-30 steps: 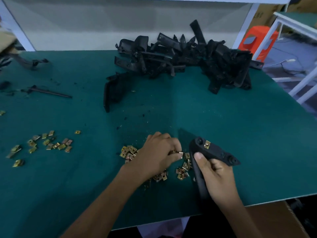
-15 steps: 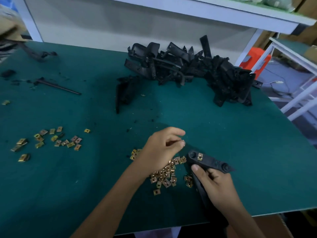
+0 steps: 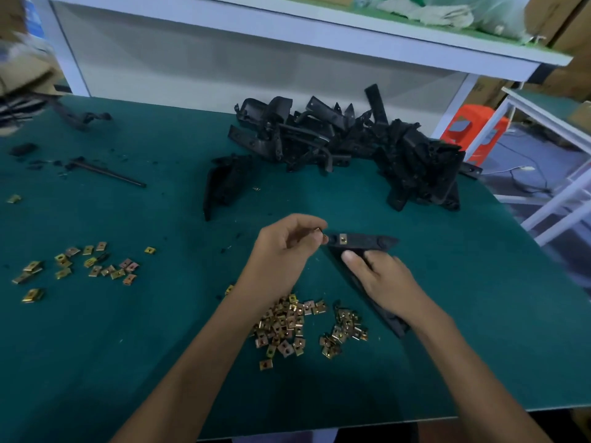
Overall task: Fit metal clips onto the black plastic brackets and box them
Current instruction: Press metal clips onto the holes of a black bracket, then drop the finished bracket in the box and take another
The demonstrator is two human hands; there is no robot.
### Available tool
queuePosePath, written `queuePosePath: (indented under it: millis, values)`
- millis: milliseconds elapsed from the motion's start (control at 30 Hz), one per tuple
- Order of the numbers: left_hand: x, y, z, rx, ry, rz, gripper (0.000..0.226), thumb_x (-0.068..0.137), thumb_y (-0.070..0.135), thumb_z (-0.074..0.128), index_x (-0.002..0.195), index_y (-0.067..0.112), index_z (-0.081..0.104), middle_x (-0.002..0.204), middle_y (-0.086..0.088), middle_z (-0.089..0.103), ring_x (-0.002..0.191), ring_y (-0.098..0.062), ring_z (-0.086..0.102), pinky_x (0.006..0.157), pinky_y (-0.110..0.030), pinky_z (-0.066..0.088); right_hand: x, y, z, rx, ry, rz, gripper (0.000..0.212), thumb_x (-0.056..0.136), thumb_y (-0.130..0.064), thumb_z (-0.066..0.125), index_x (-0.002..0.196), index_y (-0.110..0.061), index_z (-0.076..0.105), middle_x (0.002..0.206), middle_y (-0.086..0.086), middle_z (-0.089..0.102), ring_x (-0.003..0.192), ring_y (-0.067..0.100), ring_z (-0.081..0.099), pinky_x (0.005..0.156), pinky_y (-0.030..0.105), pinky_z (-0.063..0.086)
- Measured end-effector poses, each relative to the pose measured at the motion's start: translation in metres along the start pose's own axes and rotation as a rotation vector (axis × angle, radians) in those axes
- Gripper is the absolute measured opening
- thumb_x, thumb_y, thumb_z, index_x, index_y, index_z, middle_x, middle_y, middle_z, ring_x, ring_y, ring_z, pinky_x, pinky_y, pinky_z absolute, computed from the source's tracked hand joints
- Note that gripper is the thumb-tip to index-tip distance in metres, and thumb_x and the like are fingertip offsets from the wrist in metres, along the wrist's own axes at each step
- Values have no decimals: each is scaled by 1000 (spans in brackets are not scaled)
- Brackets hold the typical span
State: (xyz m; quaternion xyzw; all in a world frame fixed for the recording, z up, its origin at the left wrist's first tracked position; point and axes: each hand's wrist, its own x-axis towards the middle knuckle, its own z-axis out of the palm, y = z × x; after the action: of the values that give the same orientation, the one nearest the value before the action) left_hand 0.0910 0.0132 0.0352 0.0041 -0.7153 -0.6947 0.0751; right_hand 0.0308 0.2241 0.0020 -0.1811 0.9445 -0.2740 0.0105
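Note:
My right hand (image 3: 382,279) grips a black plastic bracket (image 3: 364,242) above the green table, with one brass clip fitted near the bracket's left end. My left hand (image 3: 284,251) pinches a small metal clip (image 3: 320,233) between thumb and fingers, right at the bracket's left tip. Below my hands a heap of loose brass clips (image 3: 287,324) lies on the mat. A second scatter of clips (image 3: 89,266) sits at the left. A big pile of black brackets (image 3: 351,145) is at the back of the table.
A single black part (image 3: 224,183) lies left of the pile, and a thin black rod (image 3: 108,172) with debris at far left. A white shelf frame (image 3: 319,36) runs over the table's back. An orange stool (image 3: 473,129) and white racking stand right of the table edge.
My left hand lifted a clip from the heap and carried it up to the bracket's left end. My right hand raised the bracket away from the heap. The view tilted upward.

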Motion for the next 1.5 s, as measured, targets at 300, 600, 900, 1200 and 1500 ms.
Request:
queuePosePath:
  millis: [300,600,900,1200,1500]
  values:
    - [0,1,-2,66,116,14,18,99,11,62,105,24,72,92,13,76,86,5,67,80,-11,50,34,8,10,-220,-15,-20,39,86,-52,60,88,-22,34,79,-4,54,78,33,57,60,38,36]
    - [28,-6,6,90,145,4,16,98,13,64,104,26,73,92,10,78,92,0,71,76,-9,50,23,5,46,-320,159,-187,81,78,-93,16,104,-27,55,86,-7,66,74,19,66,52,29,35]
    - [57,-17,15,249,94,-89,17,93,20,70,92,36,76,89,17,77,88,2,70,74,-13,51,28,4,46,-366,129,-249,80,79,-90,7,103,-29,52,76,-6,60,68,20,63,51,32,26]
    - [54,-19,14,199,56,-127,11,91,19,73,91,28,80,88,12,78,86,-1,71,68,-10,51,28,6,50,-395,158,-271,77,86,-85,0,111,-32,50,67,-8,54,58,18,60,44,30,22]
    - [51,-16,24,255,5,-178,10,87,15,75,91,22,81,85,9,78,81,0,71,65,-9,49,26,5,50,-363,173,-280,66,92,-80,7,121,-33,44,70,-5,63,58,19,62,48,30,29]
